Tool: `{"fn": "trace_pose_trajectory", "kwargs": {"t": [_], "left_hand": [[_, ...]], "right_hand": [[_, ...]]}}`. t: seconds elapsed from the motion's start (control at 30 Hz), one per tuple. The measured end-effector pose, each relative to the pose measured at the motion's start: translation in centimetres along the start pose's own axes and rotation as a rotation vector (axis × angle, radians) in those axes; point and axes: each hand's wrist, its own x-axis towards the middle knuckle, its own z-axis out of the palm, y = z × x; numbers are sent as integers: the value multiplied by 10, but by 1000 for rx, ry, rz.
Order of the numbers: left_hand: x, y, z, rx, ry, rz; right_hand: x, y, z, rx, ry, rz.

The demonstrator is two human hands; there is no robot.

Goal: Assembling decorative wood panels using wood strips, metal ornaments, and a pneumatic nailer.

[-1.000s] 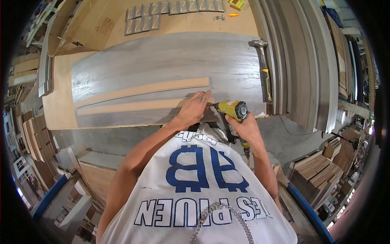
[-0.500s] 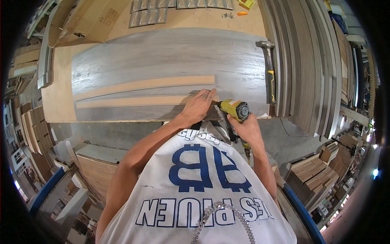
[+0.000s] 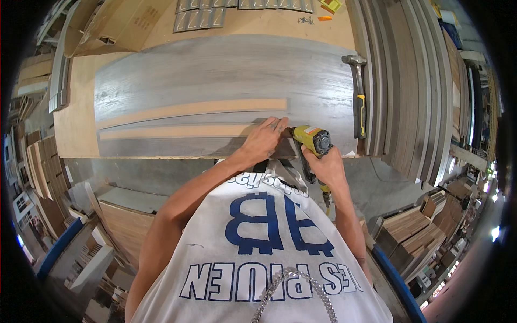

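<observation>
My right hand [image 3: 327,166] is wrapped around the handle of a yellow and black nail gun [image 3: 312,139]. The tool's nose points left, against the right end of the near wood strip [image 3: 177,131]. Over that same end lies my left hand [image 3: 264,141], gripping the strip with its fingers bent across it. The strip has a tan face and grey edges. Just beyond it, a second tan strip [image 3: 215,109] rests at a slight angle. Both are on a large grey wood-grain panel [image 3: 215,67]. My left hand hides the contact point in part.
A hammer [image 3: 359,97] lies at the panel's right edge, beside long stacked grey boards [image 3: 398,81]. Several small metal pieces [image 3: 199,20], loose fasteners [image 3: 306,21] and an open cardboard box [image 3: 116,27] are at the back. A hose fitting [image 3: 326,196] hangs below the nail gun.
The whole view has shifted slightly. Both hands and the nail gun stay at the right end of the near strip, with the gun tilted a little differently.
</observation>
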Motion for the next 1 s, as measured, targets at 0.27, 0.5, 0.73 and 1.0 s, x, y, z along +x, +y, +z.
{"fn": "trace_pose_trajectory", "kwargs": {"t": [0.27, 0.5, 0.73, 1.0], "left_hand": [[2, -2, 1, 74, -43, 14], [-2, 0, -7, -10, -74, -29], [-18, -13, -7, 57, 25, -21], [-19, -17, -15, 146, -3, -73]], "right_hand": [[6, -1, 1, -27, 30, -19], [8, 5, -14, -22, 21, 18], [49, 46, -11, -348, 286, -24], [54, 70, 17, -417, 360, 56]]}}
